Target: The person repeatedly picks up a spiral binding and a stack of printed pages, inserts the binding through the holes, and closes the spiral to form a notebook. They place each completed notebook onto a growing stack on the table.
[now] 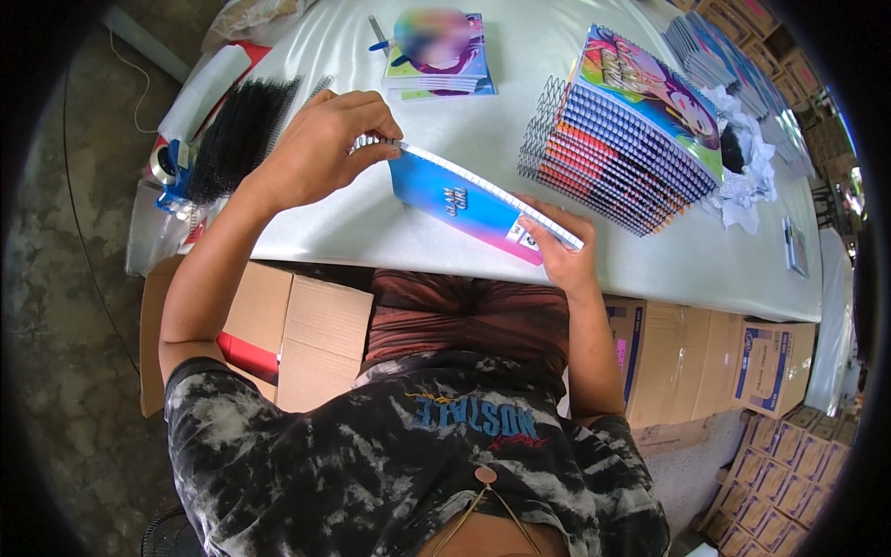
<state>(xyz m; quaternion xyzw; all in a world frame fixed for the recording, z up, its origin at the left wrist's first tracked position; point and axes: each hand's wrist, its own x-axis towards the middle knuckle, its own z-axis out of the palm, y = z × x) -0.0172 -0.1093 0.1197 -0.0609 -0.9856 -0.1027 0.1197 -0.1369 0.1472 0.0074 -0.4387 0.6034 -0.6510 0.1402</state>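
- Between the 2 hands, a blue notebook (pixel 469 202) is held tilted just above the white table (pixel 390 232).
- Left hand (pixel 320 148) pinches a wire coil (pixel 371 142) at the notebook's far spine end; right hand (pixel 561 249) grips the near corner, fingers pressed on.
- Binding seems underway; next, the coil likely needs feeding along the punched edge.
- Beyond the grip: a stack of bound notebooks (pixel 631 139); left of it, black coils (pixel 237 135).

Both bare forearms reach forward from lower edge over near edge of table. Left hand (pixel 320 148) raised, wrist bent, fingers curled, thumb and fingertips pinched together. Right hand (pixel 559 246) lower, near table's front edge, fingers spread flat, thumb tucked under.
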